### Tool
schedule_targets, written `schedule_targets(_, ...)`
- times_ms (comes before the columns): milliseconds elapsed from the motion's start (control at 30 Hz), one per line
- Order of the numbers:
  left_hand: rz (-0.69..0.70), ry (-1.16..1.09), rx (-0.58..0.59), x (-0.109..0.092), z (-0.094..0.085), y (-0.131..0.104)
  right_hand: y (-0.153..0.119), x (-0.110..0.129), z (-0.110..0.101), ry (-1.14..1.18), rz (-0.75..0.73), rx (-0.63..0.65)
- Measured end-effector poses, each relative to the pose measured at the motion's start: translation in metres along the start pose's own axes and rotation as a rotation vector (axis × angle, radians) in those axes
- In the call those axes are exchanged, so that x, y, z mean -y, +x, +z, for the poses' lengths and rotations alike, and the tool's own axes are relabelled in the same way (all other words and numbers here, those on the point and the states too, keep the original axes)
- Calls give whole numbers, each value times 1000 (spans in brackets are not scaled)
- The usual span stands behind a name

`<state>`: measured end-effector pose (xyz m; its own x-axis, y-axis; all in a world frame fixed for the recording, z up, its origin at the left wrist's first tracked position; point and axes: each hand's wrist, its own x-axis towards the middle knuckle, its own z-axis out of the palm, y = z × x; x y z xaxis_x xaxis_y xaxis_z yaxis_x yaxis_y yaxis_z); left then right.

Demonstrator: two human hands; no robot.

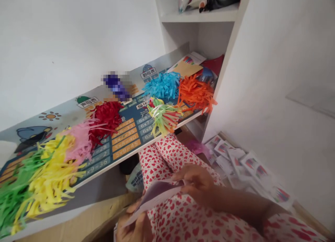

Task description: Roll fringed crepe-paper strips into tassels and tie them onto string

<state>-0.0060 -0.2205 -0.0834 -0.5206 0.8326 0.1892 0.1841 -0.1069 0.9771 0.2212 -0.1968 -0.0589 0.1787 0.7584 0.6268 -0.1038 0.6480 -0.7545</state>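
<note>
Low in the view, above my lap, I hold a thin white paper packet [162,197] that shows a purplish-grey area between its pale edges. My left hand [136,225] grips its near left end, with the thumb on top. At its right end, the fingers of my right hand [196,184] pinch the edge. What lies inside the packet, if anything, I cannot make out. Beyond my knees, bunches of cut paper strips lie on the desk: a multicoloured bunch [163,117] nearest the edge, with blue strips [162,85] and orange strips [196,92] behind it.
Red [107,118], pink [80,140], yellow [53,172] and green strips [18,189] spread along the desk's left side. A blurred purple item [117,86] lies by the wall. White printed packets [243,165] are piled at lower right, beside the wall. A shelf [199,16] stands behind the desk.
</note>
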Motion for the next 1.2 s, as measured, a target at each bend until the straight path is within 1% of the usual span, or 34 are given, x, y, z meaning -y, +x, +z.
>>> schedule_targets(100,-48,9,-12,-4,3,-1,3,2,-3,-56,-103,15)
schedule_targets(167,-61,39,-1,-11,5,-2,7,4,-6,-33,-124,14)
schedule_targets(233,-47,69,-4,-17,7,-2,12,7,-9,13,-68,41)
schedule_targets(300,-32,87,1,-20,7,-1,16,8,-12,85,23,89)
schedule_targets(400,-7,50,15,-17,4,0,18,6,-14,219,136,161)
schedule_targets(500,3,-20,13,-12,0,-1,16,3,-14,284,187,195)
schedule_targets(567,-9,-48,14,-9,-2,-2,14,1,-13,285,188,188)
schedule_targets(633,-26,-94,31,-8,-3,-4,12,1,-14,287,188,186)
schedule_targets(700,-31,-164,54,-7,-3,-4,11,2,-15,299,206,213)
schedule_targets(800,1,-272,112,-8,-2,-2,14,5,-19,319,300,282)
schedule_targets(900,27,-299,157,-10,-1,0,18,9,-21,361,392,319)
schedule_targets(1067,54,-290,183,-13,-1,-2,19,7,-19,378,380,287)
schedule_targets(1200,22,-255,114,-12,-3,-3,16,6,-14,367,351,254)
